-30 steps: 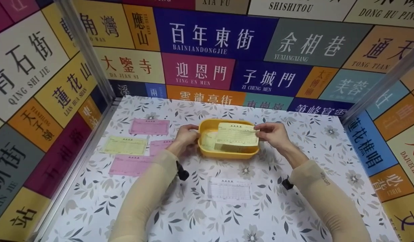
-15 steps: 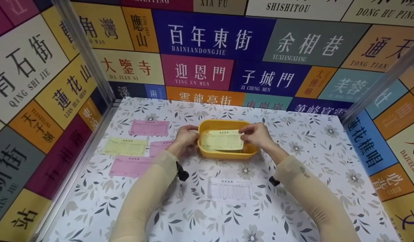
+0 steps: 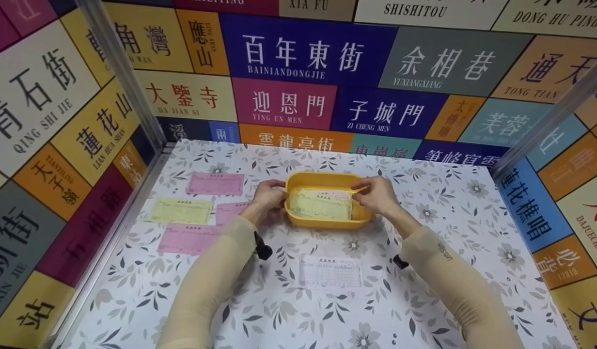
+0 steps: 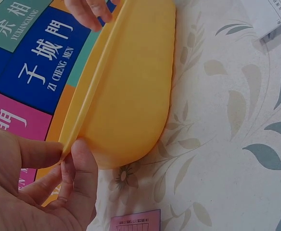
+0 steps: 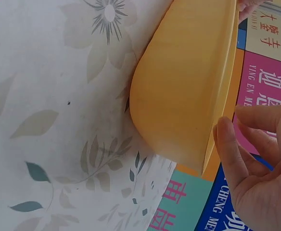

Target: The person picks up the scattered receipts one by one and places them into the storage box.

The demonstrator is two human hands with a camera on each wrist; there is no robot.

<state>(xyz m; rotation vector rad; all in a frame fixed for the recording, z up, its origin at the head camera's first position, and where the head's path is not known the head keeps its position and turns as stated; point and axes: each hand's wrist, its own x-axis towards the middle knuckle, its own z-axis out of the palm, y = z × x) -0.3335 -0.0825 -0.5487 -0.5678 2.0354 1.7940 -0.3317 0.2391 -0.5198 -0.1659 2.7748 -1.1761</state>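
Our left hand pinches the yellow tray by its rim; our right hand reaches over the other end, fingertips close together, though we cannot tell if they hold anything. Inside lie pale yellow slips; pink slips lie to its left, a white slip nearer us, headings too small to read. Wall signs read BAINIANDONGJIE, YING EN MEN and ZI CHENG MEN.

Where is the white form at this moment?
In the head view, the white form lies on the near side of the yellow container, between the left sleeve and the right sleeve, slightly right of centre.
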